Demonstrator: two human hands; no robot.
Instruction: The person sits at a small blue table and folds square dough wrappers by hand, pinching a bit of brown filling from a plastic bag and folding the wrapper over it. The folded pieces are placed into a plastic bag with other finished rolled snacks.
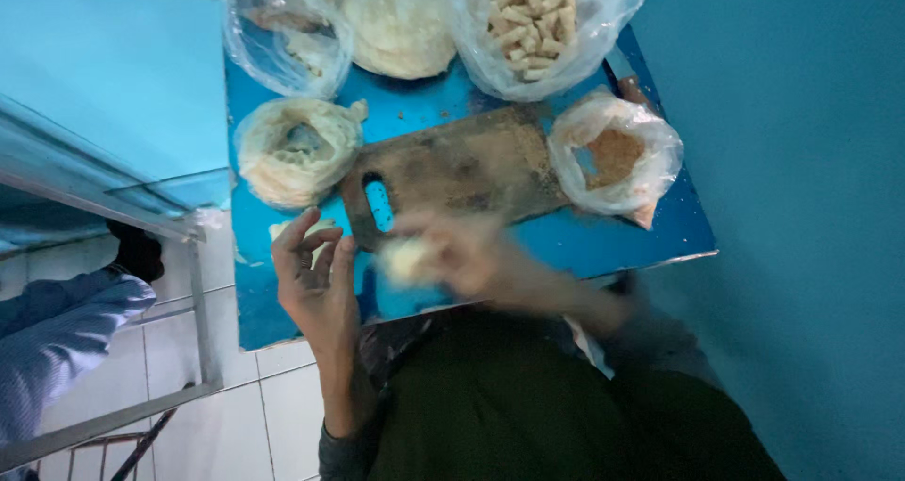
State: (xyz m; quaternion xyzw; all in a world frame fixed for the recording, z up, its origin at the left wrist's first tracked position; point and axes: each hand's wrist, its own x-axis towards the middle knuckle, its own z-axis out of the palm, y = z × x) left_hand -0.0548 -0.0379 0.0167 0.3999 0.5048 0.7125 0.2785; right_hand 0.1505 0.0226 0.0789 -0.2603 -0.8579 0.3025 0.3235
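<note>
My left hand (316, 278) is raised over the near left edge of the blue table (622, 241), fingers spread and curled, with nothing clearly in it. A pale scrap (287, 228) lies just beyond its fingertips. My right hand (471, 255) is blurred by motion and grips a pale lump of dough-like food (407, 260) above the table's near edge. Just beyond both hands lies a worn wooden cutting board (462, 165) with a handle hole.
An open bag of round pale wrappers (297, 146) sits left of the board and a bag of brown crumbs (615, 156) sits right of it. Farther back are a bag of small fried rolls (530, 19), another wrapper stack (398, 21) and a third bag (283, 29). Another person's striped limb (66, 316) is at far left by a metal frame (198, 293).
</note>
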